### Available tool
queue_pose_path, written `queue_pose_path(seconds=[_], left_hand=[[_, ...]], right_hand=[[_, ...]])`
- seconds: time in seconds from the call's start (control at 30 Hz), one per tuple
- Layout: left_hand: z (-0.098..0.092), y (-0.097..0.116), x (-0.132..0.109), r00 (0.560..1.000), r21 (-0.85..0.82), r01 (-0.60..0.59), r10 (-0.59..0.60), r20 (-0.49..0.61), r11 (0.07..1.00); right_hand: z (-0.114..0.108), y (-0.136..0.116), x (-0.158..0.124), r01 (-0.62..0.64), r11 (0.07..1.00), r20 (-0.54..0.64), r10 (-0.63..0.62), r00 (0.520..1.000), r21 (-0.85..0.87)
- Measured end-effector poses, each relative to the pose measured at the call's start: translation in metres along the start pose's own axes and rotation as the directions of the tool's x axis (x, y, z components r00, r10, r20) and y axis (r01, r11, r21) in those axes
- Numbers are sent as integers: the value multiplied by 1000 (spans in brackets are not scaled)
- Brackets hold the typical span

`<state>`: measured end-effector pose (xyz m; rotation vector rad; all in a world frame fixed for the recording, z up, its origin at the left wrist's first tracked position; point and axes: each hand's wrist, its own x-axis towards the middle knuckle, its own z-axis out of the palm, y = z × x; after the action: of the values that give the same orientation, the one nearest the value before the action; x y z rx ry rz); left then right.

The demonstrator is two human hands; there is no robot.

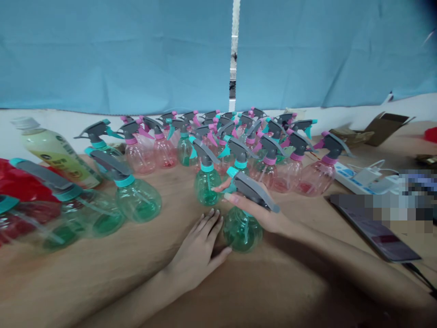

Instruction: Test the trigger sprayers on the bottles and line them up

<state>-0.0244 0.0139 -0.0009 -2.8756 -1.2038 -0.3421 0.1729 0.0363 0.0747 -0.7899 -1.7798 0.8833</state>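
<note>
My right hand is wrapped about the neck of a clear green spray bottle, just under its grey trigger head. The fingers reach past the teal nozzle side to the left. This bottle stands upright on the table and has a dip tube inside. My left hand lies palm down on the table to its left, fingers stretched out and holding nothing. Its thumb points at the base of the bottle; whether they touch I cannot tell. Directly beyond both hands stands another green spray bottle.
Several pink and green spray bottles crowd the back of the wooden table. More green ones stand at left, near a leaning drink bottle and red plastic. On the right are a phone, a power strip and a cardboard box.
</note>
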Motion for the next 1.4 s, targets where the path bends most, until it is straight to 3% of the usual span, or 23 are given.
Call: queue_pose_path(seconds=[0.73,1.2,1.4], left_hand=[[2,0,0,1000,9,-5,5,9,1000],[-2,2,-1,1000,-16,10,-9,12,1000],[-2,2,1,1000,-18,11,-11,24,1000]], right_hand=[[3,10,0,53,989,1,-53,999,136],[1,12,-3,-8,997,28,6,1000,76],[0,11,-2,26,998,28,-27,999,51]])
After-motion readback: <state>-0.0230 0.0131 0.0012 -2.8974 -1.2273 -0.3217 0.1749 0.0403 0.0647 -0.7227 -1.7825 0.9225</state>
